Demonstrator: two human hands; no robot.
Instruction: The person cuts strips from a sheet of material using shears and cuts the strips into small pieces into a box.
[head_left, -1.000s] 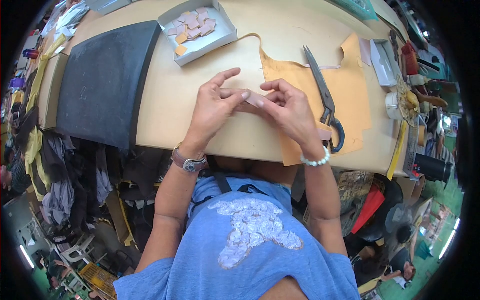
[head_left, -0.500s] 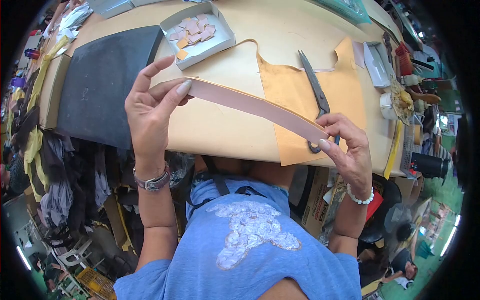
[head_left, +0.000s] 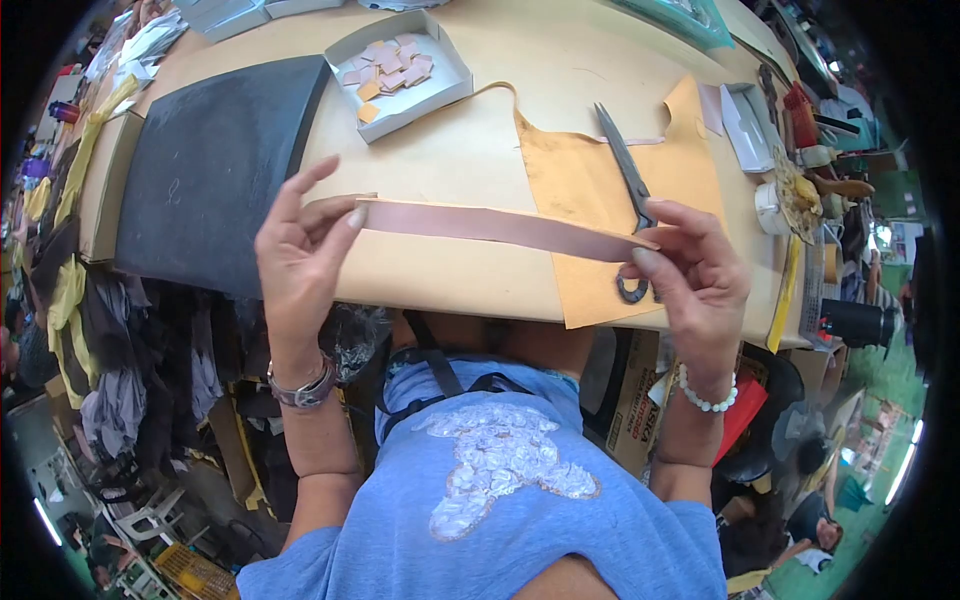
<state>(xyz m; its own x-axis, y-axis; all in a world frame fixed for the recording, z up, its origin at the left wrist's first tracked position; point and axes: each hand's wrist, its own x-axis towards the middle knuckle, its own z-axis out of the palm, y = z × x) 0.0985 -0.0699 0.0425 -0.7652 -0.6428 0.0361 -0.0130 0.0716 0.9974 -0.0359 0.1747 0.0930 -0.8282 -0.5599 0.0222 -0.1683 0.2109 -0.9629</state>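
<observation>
A long strip (head_left: 480, 226), mauve on the face toward me with tan along its edge, is stretched between my two hands above the table's front. My left hand (head_left: 305, 255) pinches its left end between thumb and fingers, the index finger raised. At the right end, my right hand (head_left: 695, 275) grips it with thumb and fingertips. Beneath and beyond the right hand, black scissors (head_left: 628, 165) lie on a tan leather-like sheet (head_left: 585, 190), blades pointing away from me. The right hand partly covers the scissors' handles.
A white box (head_left: 458, 92) holds several small mauve and tan squares. A black board (head_left: 220, 170) lies at the left of the table (head_left: 420, 275). To the right are a small open box (head_left: 748, 130), a white cup (head_left: 770, 208) and a yellow strip (head_left: 787, 295).
My left hand has lowered its end of the strip and my right hand has risen slightly, so the strip lies more level. Both hands still hold it.
</observation>
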